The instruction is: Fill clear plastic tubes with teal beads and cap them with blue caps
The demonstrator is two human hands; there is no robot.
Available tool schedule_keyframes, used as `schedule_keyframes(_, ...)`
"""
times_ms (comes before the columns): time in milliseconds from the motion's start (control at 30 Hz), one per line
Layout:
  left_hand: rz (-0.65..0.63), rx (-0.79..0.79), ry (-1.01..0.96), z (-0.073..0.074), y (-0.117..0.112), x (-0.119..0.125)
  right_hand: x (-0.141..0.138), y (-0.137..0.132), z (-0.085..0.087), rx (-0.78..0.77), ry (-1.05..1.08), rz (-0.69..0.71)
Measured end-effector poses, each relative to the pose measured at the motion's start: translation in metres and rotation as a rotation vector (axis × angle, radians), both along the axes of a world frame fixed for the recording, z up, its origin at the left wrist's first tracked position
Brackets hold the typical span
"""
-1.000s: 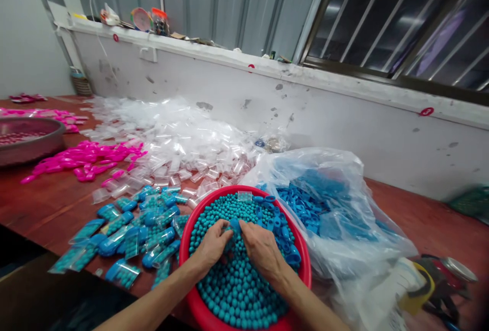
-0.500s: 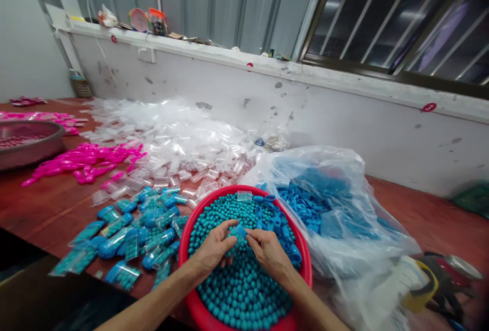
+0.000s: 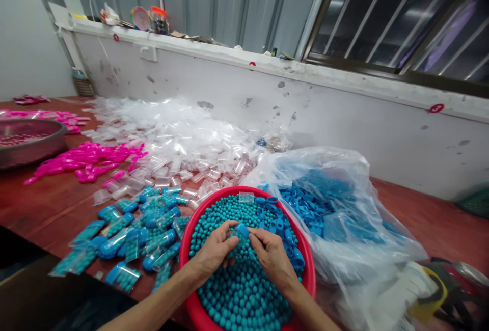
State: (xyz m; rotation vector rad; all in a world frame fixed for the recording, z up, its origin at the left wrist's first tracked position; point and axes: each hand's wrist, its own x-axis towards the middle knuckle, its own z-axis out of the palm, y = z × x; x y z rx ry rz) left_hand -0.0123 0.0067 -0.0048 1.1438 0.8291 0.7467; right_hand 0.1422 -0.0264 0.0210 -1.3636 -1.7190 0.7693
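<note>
Over the red basin [image 3: 184,252] of teal beads [image 3: 240,295], the left hand [image 3: 214,250] and right hand [image 3: 272,257] meet, fingers pinched on a blue cap [image 3: 242,229] between them. Filled packets [image 3: 122,234] lie left on the counter [image 3: 53,209]; a bag [image 3: 344,178] sits beyond.

Wooden table [image 3: 49,203] — red basin [image 3: 185,249], filled packets [image 3: 130,234], bags [image 3: 171,137].

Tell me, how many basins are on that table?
2: a red basin of teal beads at the near edge, and a metal basin at the far left. Others may sit out of view.
</note>
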Motion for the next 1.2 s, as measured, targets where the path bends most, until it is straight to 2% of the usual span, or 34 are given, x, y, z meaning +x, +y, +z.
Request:
schedule_keyframes(267, -0.007, -0.023, 0.016, 0.000, -0.002, 0.001, -0.002, 0.000, 0.003, -0.014, -0.080, 0.029)
schedule_keyframes(433, -0.021, -0.023, -0.032, -0.001, -0.003, 0.001, -0.001, 0.000, 0.001, 0.084, -0.196, 0.006)
schedule_keyframes(633, -0.031, -0.047, -0.050, 0.000, -0.004, 0.000, 0.002, -0.003, 0.002, 0.071, -0.180, 0.072)
schedule_keyframes(800, 0.016, -0.002, -0.014, 0.001, -0.004, 0.001, 0.007, 0.003, 0.006, 0.068, -0.203, 0.221)
schedule_keyframes(967, 0.018, 0.001, 0.014, 0.004, -0.005, 0.001, 0.008, 0.004, 0.005, -0.002, -0.119, 0.209)
schedule_keyframes(1200, -0.041, 0.024, 0.026, 0.005, -0.007, 0.001, 0.011, -0.004, 0.003, 0.020, -0.208, 0.233)
